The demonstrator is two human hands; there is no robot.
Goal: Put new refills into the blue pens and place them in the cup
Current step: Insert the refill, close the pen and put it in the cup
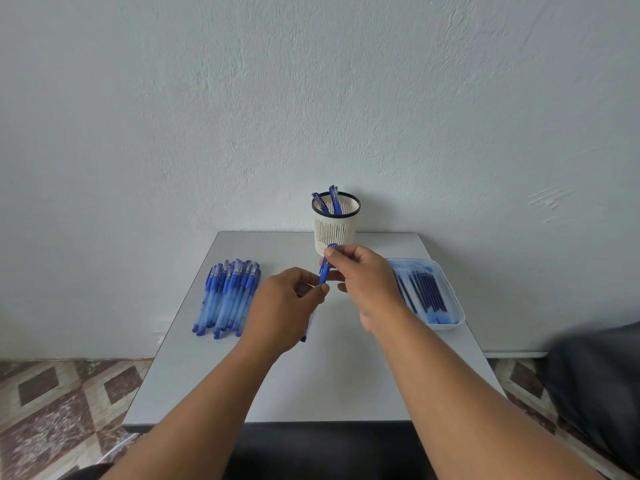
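Note:
Over the middle of the grey table (311, 386), my right hand (363, 282) pinches the blue cap end of a pen (325, 268). My left hand (287, 306) grips the same pen lower down; its clear barrel runs under the palm and its tip shows below the hand. Behind the hands stands a cream slotted cup (335, 230) with a dark rim, holding a few blue pens. A pile of blue pens (227, 296) lies on the table's left. On the right, a white tray (450, 299) holds several dark blue refills (424, 292).
The table stands against a white wall. Patterned floor tiles show on both sides. Something dark grey (602, 393) sits at the right edge of view, beside the table.

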